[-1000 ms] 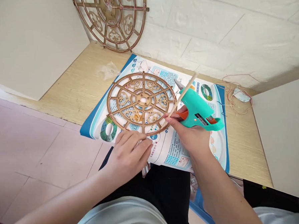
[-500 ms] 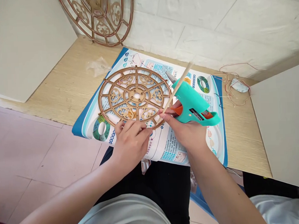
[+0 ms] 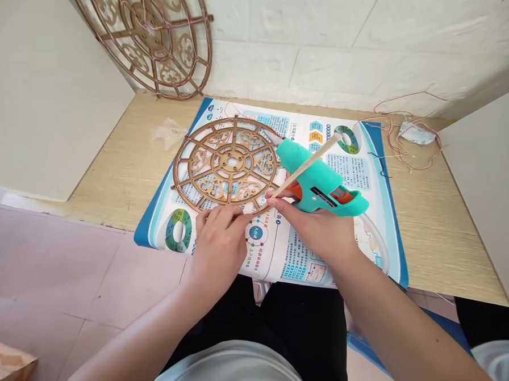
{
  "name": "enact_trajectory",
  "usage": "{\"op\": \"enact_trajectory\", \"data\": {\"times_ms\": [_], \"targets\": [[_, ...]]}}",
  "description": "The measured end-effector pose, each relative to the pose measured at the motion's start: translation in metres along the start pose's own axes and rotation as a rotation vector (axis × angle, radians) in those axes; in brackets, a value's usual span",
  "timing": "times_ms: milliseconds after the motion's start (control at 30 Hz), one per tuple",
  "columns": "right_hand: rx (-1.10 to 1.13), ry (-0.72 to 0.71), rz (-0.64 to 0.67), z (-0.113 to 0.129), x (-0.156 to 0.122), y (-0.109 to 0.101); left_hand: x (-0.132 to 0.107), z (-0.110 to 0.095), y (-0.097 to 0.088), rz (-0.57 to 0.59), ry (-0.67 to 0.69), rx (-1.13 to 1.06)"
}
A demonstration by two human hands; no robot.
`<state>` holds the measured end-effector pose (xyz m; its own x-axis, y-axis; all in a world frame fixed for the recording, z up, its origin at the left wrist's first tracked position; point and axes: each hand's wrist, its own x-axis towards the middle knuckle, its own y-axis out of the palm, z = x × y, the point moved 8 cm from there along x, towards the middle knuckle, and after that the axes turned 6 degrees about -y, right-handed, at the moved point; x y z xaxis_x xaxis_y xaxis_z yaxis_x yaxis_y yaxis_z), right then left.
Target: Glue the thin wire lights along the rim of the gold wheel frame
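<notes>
From my end of the feed I see Chinese print across the poster (image 3: 279, 252) on the counter (image 3: 108, 175), but I can't make out its words with certainty. A blue circle (image 3: 255, 232) carries white characters, with a line of pink characters (image 3: 260, 258) just beside it. I can see pale marks on the green ring chart (image 3: 170, 231) and light lettering on the teal glue gun (image 3: 293, 157)'s black label (image 3: 323, 197), both too small to read.
</notes>
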<state>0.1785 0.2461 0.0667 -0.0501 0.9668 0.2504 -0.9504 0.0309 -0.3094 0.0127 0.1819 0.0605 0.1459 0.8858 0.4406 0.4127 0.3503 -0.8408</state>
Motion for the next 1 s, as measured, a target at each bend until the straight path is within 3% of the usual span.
{"op": "enact_trajectory", "data": {"times_ms": [233,733,1000], "targets": [[0.009,0.094,0.053,0.008,0.003,0.004,0.003,0.0,0.0,0.038,-0.024,0.004],[-0.115,-0.02,0.1,0.016,0.015,0.007,0.007,0.004,0.005,0.108,-0.041,-0.06],[-0.195,0.009,0.138,0.011,0.018,0.006,0.006,0.003,0.007,0.116,-0.054,-0.062]]}}
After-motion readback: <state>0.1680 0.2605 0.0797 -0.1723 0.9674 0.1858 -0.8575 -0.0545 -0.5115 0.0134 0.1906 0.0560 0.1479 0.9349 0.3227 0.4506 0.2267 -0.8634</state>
